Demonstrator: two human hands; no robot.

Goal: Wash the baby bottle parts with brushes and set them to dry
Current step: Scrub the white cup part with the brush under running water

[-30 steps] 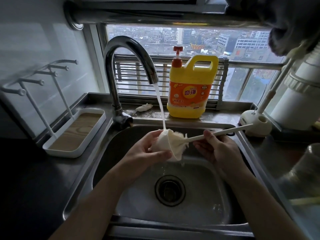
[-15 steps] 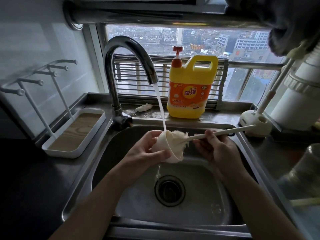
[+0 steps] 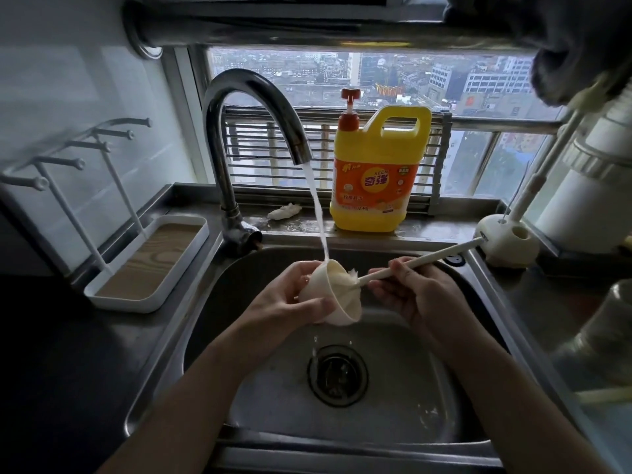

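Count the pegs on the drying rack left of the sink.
5, in a diagonal row above the rack's tray: the farthest peg, the second, third, fourth, and the fifth nearest the left edge. Others may be hidden beyond it.

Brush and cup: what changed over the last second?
The left hand turned the cup so its rim shows more. The right hand eased the brush slightly left. Nothing was let go: both grips and the stream are unchanged.
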